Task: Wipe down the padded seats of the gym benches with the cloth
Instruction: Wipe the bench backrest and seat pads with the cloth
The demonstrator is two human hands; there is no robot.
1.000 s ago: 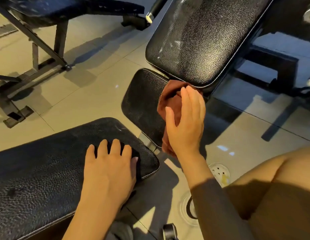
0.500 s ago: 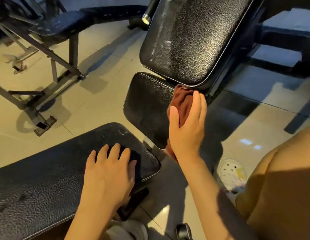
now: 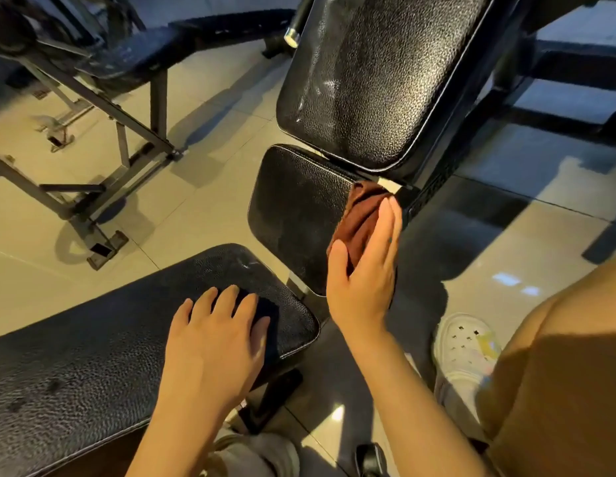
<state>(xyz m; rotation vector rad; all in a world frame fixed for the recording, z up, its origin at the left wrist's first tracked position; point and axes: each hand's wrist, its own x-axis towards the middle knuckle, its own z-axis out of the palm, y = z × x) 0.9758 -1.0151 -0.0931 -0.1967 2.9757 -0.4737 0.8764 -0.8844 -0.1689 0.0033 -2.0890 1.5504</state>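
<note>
Head view, looking down between benches. The right hand [image 3: 363,273] presses a rust-brown cloth [image 3: 360,216] against the right edge of the small black seat pad [image 3: 299,215], fingers extended flat over the fabric and thumb spread, so the cloth is held by pressure, not by a clenched fist. The cloth's far end lies at the gap under the inclined back pad [image 3: 372,80], which shows pale smears on its left side. The left hand [image 3: 215,335] rests flat, fingers relaxed, on the near bench pad [image 3: 93,356], apparently bracing. Step in hand: wiping the seat pad's right margin. The next move probably calls for sweeping leftward across the untouched pad with even pressure.
</note>
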